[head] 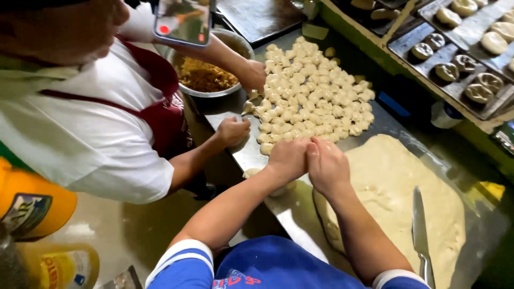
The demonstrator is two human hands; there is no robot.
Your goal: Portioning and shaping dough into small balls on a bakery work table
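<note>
Pale, soft dough slab lies flat on the steel desk, its near edge ragged. The left hand and right hand, curled and pressed together, pinch its upper-left corner beside cut dough pieces.

Two hands of the wearer, left hand and right hand, are showing, plus two co-worker's hands. One dough slab, one knife and one metal bowl are lying there; the small dough pieces are numbering perhaps a hundred.
</note>
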